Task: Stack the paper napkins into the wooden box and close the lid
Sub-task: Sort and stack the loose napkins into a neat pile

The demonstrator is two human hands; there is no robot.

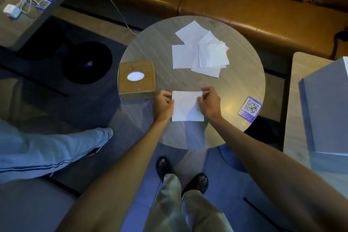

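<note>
My left fingers [169, 100] curl over the left edge of one napkin [185, 107] and pinch it. My right fingers [205, 91] pinch its far right corner and right edge. So the left hand [164, 104] and the right hand [209, 102] both grip the same sheet, spread out square between them at the near middle of the table [243, 83]. I cannot tell whether it lies on the top or is held just off it.

Just left of my left hand, at the table's left edge, stands the box [136, 88], its lid on, with an oval hole [135, 76] in the top showing white. On the far side, well apart from my hands, a pile [199, 52] of loose napkins lies fanned and overlapping. A card [250, 109] with a QR code lies near the right edge. Beyond the table runs a brown sofa [244, 5].
</note>
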